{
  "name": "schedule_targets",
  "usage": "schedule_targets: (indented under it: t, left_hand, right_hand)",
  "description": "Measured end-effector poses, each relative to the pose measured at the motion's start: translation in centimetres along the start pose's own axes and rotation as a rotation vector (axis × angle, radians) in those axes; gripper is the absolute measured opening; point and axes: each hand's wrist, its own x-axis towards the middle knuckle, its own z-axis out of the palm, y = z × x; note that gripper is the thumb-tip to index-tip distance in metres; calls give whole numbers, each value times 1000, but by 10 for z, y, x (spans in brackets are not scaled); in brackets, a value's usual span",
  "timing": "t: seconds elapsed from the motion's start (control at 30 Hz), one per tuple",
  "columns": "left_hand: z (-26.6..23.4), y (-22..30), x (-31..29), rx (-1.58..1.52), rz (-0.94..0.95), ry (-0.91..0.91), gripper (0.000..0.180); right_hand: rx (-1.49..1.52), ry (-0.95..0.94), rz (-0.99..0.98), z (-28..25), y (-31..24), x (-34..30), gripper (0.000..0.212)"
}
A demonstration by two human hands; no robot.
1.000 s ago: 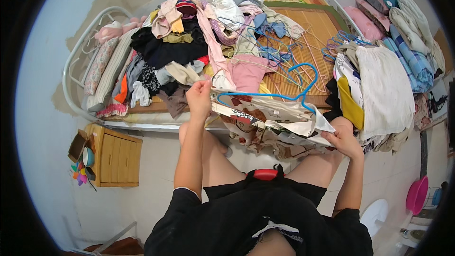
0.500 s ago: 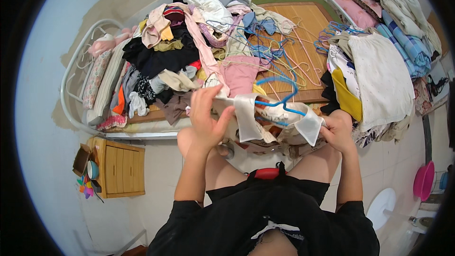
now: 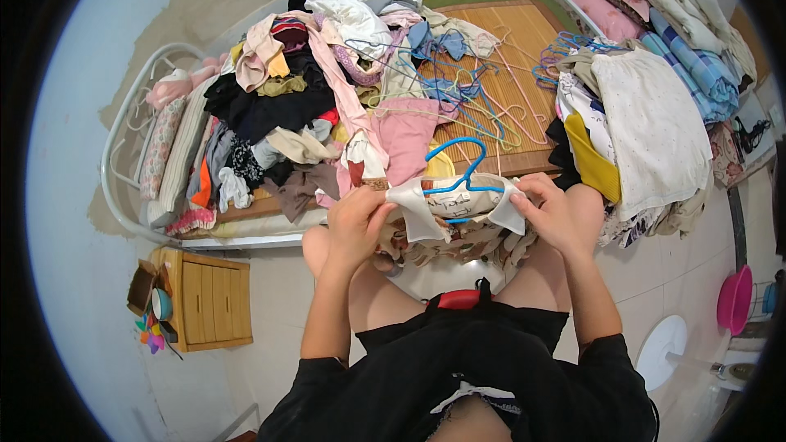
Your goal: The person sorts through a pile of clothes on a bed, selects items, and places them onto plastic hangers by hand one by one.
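Note:
A patterned shirt [image 3: 463, 252] with a white collar [image 3: 419, 214] hangs between my knees. Inside its neck sits a blue hanger [image 3: 471, 170], the hook sticking up out of the collar and curling to the left. My left hand [image 3: 358, 219] pinches the shirt at the collar's left end, thumb pressed against the fingers. At the opposite end my right hand [image 3: 553, 209] grips the collar the same way. The hanger's arms are mostly hidden inside the cloth.
A heap of mixed clothes [image 3: 278, 115] covers the bed's left half. Several loose hangers [image 3: 483, 102] lie tangled on the bamboo mat [image 3: 499, 24]. Stacked clothes [image 3: 651, 131] sit at the right. A wooden cabinet [image 3: 214, 299] stands at lower left, a pink basin [image 3: 734, 300] far right.
My left hand has closed from spread fingers into a pinch on the collar. The right hand has moved inward and slightly up. The hanger's hook has shifted left, and the collar lies more level.

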Motion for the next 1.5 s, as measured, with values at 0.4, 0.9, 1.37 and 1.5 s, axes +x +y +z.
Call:
schedule_targets:
  t: [0.4,0.9,1.37,1.5]
  left_hand:
    - [-13,-8,-10,-59,-31,75,10]
    - [-6,-10,-16,40,-118,122,13]
    - [13,1,-17,-285,-249,165,9]
    - [9,4,-17,-363,-216,130,16]
  right_hand:
    - [57,495,-194,10,-11,-3,22]
    - [-46,450,-285,12,-53,-9,22]
    - [-77,249,-223,43,-48,-28,26]
    - [-158,184,-358,23,-57,-28,32]
